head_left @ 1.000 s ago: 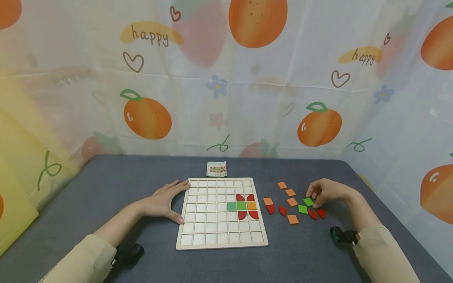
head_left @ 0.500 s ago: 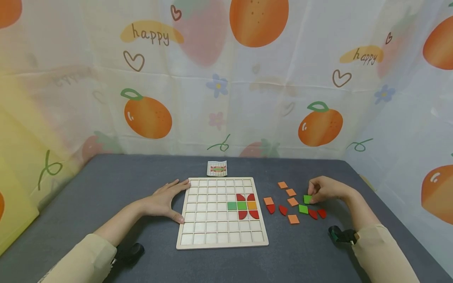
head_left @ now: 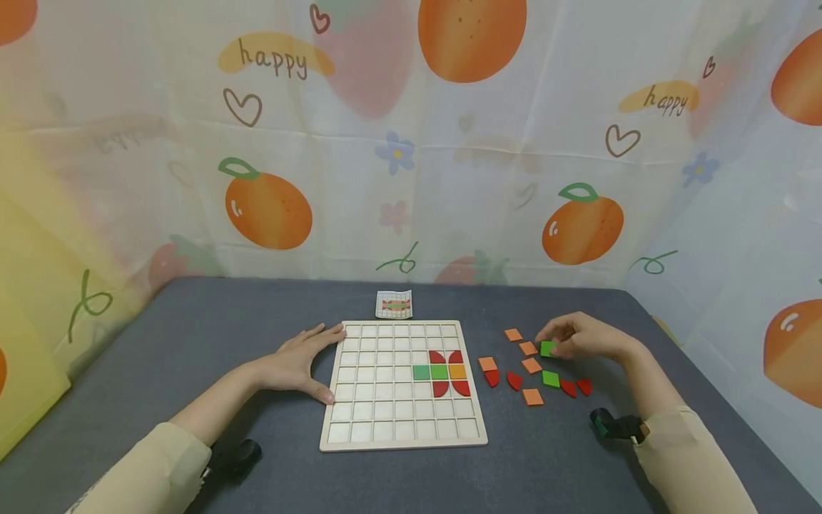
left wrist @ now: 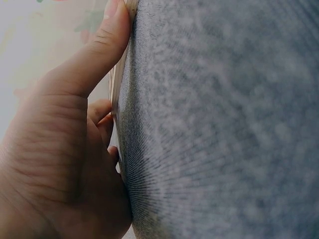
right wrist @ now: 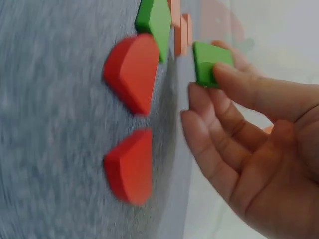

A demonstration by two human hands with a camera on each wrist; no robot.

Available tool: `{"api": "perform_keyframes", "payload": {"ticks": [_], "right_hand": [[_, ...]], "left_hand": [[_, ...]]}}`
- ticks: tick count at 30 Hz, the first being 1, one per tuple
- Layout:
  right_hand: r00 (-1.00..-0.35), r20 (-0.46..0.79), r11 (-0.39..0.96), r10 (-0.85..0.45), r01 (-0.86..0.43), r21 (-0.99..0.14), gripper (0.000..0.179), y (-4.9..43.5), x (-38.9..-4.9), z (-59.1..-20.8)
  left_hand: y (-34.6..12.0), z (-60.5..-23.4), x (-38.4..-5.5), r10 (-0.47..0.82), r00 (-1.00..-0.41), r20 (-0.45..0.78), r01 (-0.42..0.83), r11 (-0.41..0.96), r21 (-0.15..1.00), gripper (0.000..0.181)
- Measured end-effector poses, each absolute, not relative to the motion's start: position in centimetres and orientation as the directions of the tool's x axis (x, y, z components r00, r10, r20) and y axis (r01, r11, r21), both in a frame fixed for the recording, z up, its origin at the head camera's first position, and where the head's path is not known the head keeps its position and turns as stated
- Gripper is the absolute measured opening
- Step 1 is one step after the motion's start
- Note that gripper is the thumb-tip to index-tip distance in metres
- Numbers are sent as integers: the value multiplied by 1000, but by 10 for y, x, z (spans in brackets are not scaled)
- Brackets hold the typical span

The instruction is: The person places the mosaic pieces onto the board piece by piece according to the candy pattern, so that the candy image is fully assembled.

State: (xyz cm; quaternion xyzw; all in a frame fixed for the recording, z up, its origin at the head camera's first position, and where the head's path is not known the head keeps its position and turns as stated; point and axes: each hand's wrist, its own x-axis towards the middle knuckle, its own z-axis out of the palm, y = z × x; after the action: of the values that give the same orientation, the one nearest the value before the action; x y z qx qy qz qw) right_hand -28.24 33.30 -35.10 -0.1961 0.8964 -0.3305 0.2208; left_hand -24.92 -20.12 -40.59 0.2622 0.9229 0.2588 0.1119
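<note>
Plainly, the square green tile (right wrist: 208, 57) — tilted — faces wristward.

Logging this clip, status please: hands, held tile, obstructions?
Left hand touches left edge of grid board. Right hand pinches green square tile above table. Orange square tiles lie between it and board.

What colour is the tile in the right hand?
Plain green; the right wrist view shows the tile best.

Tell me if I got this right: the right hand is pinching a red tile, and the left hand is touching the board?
Almost! The right hand is pinching a green tile, not a red one; the right wrist view shows it. The left hand is touching the board.
</note>
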Motion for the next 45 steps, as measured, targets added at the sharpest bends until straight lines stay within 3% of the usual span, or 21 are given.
{"api": "perform_keyframes", "payload": {"ticks": [16,24,45], "right_hand": [[-849,-89,617,-521,-302,-727,33,269,-275,-344],[-821,-30,572,-571,-371,-731,31,235,-272,-338],[-783,-1,527,-623,-418,-740,24,155,-266,-340]], "left_hand": [[-200,-404,-247,542,-837,-70,427,728,537,117],[-200,-405,-248,534,-842,-77,418,735,533,117],[-201,-405,-248,549,-834,-52,442,723,531,116]]}}
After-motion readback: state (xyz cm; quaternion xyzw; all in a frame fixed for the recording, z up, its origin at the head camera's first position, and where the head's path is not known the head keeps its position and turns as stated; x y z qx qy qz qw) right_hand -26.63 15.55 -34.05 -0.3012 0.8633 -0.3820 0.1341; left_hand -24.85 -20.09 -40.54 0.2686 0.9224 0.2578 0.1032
